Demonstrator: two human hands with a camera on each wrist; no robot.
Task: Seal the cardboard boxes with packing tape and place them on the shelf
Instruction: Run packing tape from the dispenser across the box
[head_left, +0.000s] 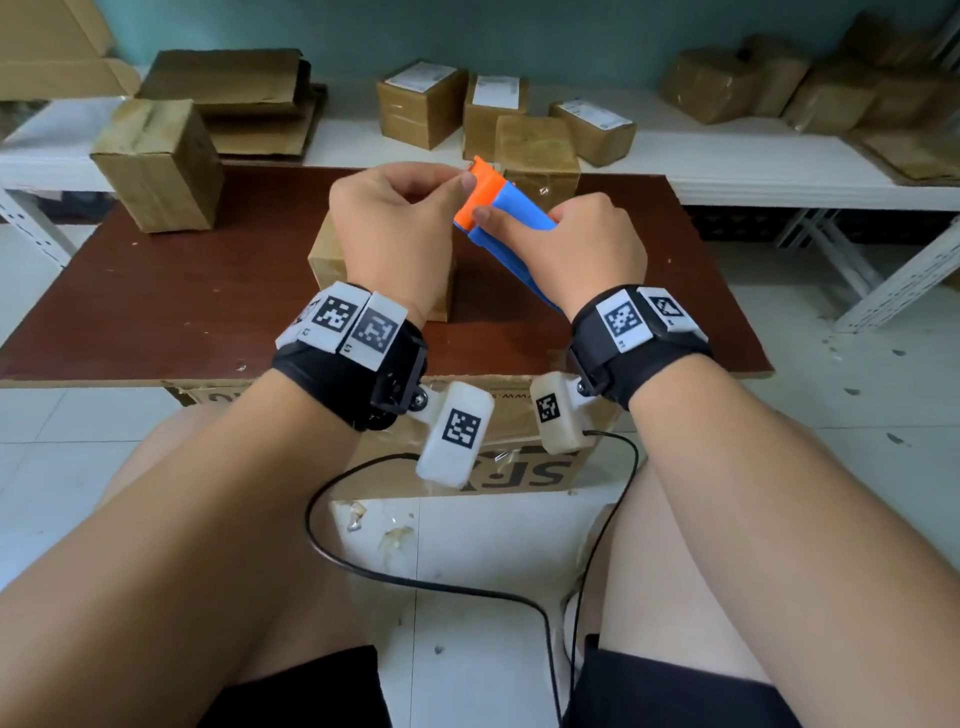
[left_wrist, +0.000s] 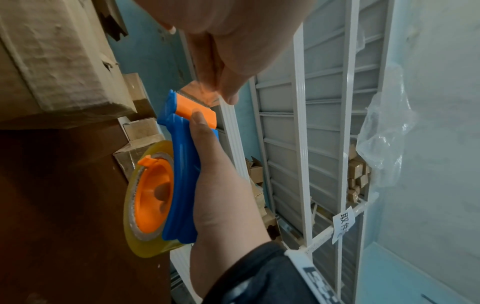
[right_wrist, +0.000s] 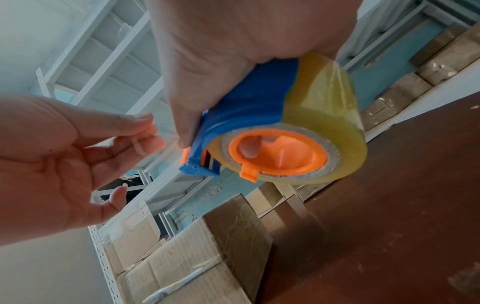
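Right hand (head_left: 582, 244) grips the blue-and-orange plastic tape dispenser (left_wrist: 182, 164) above the small brown cardboard box (head_left: 332, 260) on the dark red bench (head_left: 156, 301), left hand (head_left: 400, 228) pinches the clear tape end (left_wrist: 201, 90); a weak pinch could let it snap back onto the roll.

Little legible text in my feed

In my head view I read "SF", upside down, in large dark letters on the flattened cardboard sheet (head_left: 524, 470) under the table edge, and a fragment "ww.s" on its upper strip. In my left wrist view a white paper tag (left_wrist: 343, 224) tied on the white metal rack (left_wrist: 301, 144) carries handwritten Chinese characters; I make out "取件". The white shipping labels (head_left: 422, 76) on the sealed boxes on the shelf are too blurred for me to read. The wrist bands (head_left: 353, 332) show only square coded markers.
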